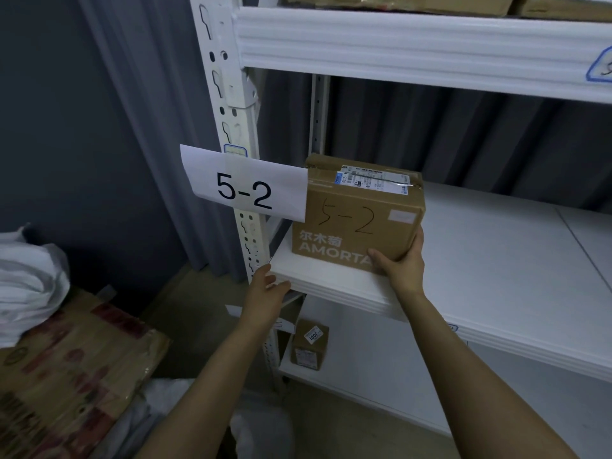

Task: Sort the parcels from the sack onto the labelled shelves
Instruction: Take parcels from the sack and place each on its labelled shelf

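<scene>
Filling most of the view, a white metal shelving unit (414,44) stands against a grey curtain. Its middle shelf (496,260) is a white board. A flattened cardboard sheet (73,359) with red print too blurred to read lies at lower left, and crumpled white plastic (26,276) is heaped above it.

The brown parcel (357,213) sits at the left end of the middle shelf, near its front edge and apparently resting on the board. Its long axis runs left to right along the shelf. Its front face is turned toward the camera, with the writing upright: "5-2" handwritten in black marker, then "尔木萄" and "AMORTA" printed in white (the last letters are hidden behind the thumb).

A white paper sign (245,187) reading "5-2" is fixed to the front upright and overlaps the parcel's upper left corner.

The right hand (400,260) clamps the parcel's lower right corner, thumb on the front face and fingers round the side. The left hand (265,293) holds nothing; its fingers are spread, close to the shelf's front left corner.

A small brown box (309,344) stands on the shelf below, its sticker unreadable. A shipping label (374,180) lies on the parcel's top, its print too fine to read.
</scene>
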